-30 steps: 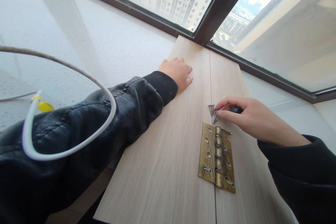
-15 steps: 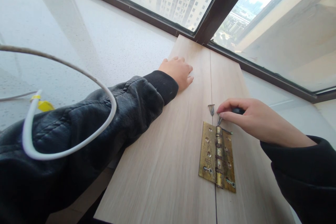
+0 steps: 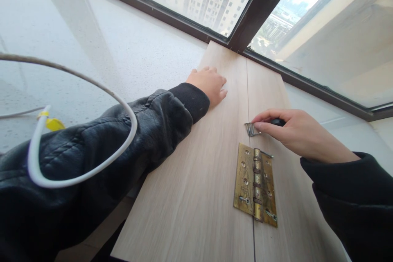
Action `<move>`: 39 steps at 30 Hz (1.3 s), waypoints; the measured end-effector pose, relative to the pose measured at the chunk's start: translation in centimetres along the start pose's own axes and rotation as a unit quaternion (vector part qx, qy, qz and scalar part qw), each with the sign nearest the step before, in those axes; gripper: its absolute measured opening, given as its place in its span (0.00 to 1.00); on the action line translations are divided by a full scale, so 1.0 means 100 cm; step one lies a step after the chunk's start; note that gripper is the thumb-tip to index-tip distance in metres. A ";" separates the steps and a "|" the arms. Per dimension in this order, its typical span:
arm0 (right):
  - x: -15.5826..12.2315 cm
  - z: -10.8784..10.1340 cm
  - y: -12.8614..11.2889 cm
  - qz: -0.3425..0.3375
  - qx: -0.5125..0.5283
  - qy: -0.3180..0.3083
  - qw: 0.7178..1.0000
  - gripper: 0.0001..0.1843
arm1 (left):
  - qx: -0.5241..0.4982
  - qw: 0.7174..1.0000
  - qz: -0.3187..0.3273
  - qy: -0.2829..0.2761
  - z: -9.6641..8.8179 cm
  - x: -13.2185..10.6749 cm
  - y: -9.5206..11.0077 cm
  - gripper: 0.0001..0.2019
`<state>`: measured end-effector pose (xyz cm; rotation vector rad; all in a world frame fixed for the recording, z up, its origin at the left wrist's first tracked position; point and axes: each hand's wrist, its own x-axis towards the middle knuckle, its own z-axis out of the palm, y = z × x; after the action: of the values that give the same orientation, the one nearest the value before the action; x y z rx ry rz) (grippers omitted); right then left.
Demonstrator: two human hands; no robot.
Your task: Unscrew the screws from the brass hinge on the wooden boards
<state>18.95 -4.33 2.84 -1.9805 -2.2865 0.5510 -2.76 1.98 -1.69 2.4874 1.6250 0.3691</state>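
My left hand [image 3: 208, 86] lies flat on the left wooden board [image 3: 181, 196], fingers spread and holding nothing. My right hand [image 3: 291, 130] pinches a screw between thumb and forefinger, just beside a small cluster of screws [image 3: 249, 129] at the seam of the boards. A dark rounded object [image 3: 278, 122] shows in the curl of that hand; its kind is hidden. Nearer to me, a worn brass hinge [image 3: 257, 184] lies unfolded across the seam. Loose screws rest on it: one screw [image 3: 244, 199] on the left leaf, others on the right leaf.
A white cable [image 3: 92, 176] with a yellow tag [image 3: 54, 124] loops in front of my left sleeve. A speckled white sill [image 3: 129, 41] runs beside the boards. Dark window frames [image 3: 242, 28] border the far end.
My right hand has moved slightly away from the hinge with the screw, from the hinge's top end to the screw cluster. My left hand stays in place.
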 end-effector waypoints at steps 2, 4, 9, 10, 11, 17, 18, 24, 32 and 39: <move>0.000 0.000 0.000 -0.001 0.008 0.000 1.000 0.12 | -0.001 1.000 -0.001 -0.001 0.000 0.000 0.000 0.23; 0.000 0.000 0.001 0.001 0.009 0.001 1.000 0.12 | -0.001 1.000 0.000 -0.001 0.000 0.000 0.000 0.23; -0.001 0.000 0.001 0.006 -0.001 -0.001 1.000 0.13 | 0.001 1.000 0.001 0.003 0.001 0.000 0.000 0.23; -0.001 0.000 0.001 0.005 -0.001 -0.002 1.000 0.14 | 0.002 1.000 0.000 0.003 0.001 0.000 0.000 0.23; -0.001 0.000 0.001 0.003 0.000 -0.004 1.000 0.14 | 0.002 1.000 -0.001 0.002 0.001 0.000 0.000 0.23; -0.004 -0.004 0.001 0.025 -0.006 0.002 1.000 0.14 | 0.001 1.000 -0.002 0.003 0.001 0.000 0.000 0.23; -0.006 -0.005 0.002 0.034 -0.011 0.000 0.999 0.14 | 0.001 1.000 -0.003 0.003 0.001 0.000 0.000 0.23; -0.012 -0.009 0.005 0.016 -0.010 -0.044 0.999 0.16 | -0.004 1.000 0.000 0.002 0.001 0.000 -0.001 0.23; -0.011 -0.003 0.006 -0.016 0.016 -0.045 0.999 0.14 | 0.001 1.000 0.000 0.003 0.001 0.001 -0.001 0.23; -0.011 -0.005 0.002 -0.008 -0.002 -0.054 0.998 0.10 | -0.004 1.000 -0.003 -0.001 0.000 -0.001 0.000 0.23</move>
<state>19.46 -5.28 3.46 -1.9788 -2.3638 0.6696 -2.79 1.94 -1.69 2.4768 1.6269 0.3722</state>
